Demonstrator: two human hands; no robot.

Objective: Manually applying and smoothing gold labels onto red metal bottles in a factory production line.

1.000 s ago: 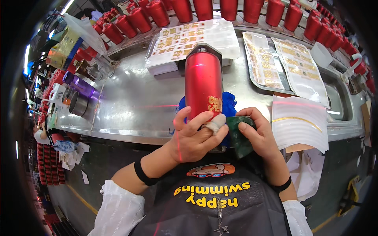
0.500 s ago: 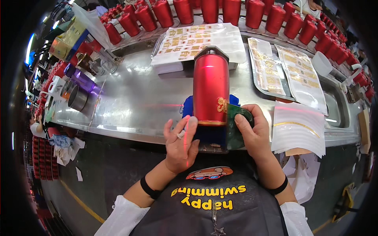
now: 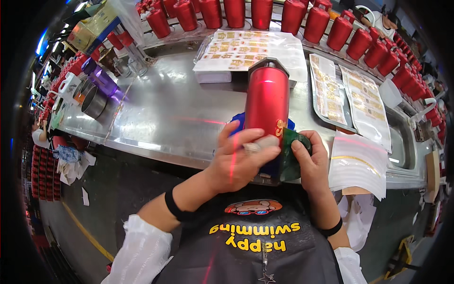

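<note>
A shiny red bottle (image 3: 267, 102) lies on the table with its base toward me, its far end against a dark angular piece (image 3: 254, 68). A gold decal (image 3: 280, 128) shows low on its right side. Blue cloth (image 3: 238, 118) peeks out on both sides underneath. My left hand (image 3: 236, 161) reaches over the bottle's near end, fingers apart and slightly blurred, with a pale covering on one finger; whether it presses on the bottle I cannot tell. Between the thumb and fingers of my right hand (image 3: 313, 163) is a green flexible scraper (image 3: 289, 165), its edge close to the decal.
Decal sheets (image 3: 250, 49) lie beyond the bottle, more on a metal tray (image 3: 326, 116) to the right. White sheets (image 3: 357, 165) overhang the table's near edge, beside a sink (image 3: 404, 146). A purple bottle (image 3: 100, 80) and metal pot (image 3: 94, 105) stand left. Red bottles (image 3: 261, 14) line the back.
My left hand has moved right and up over the bottle's near end. The bottle and table have shifted slightly right in view. My right hand still grips the scraper.
</note>
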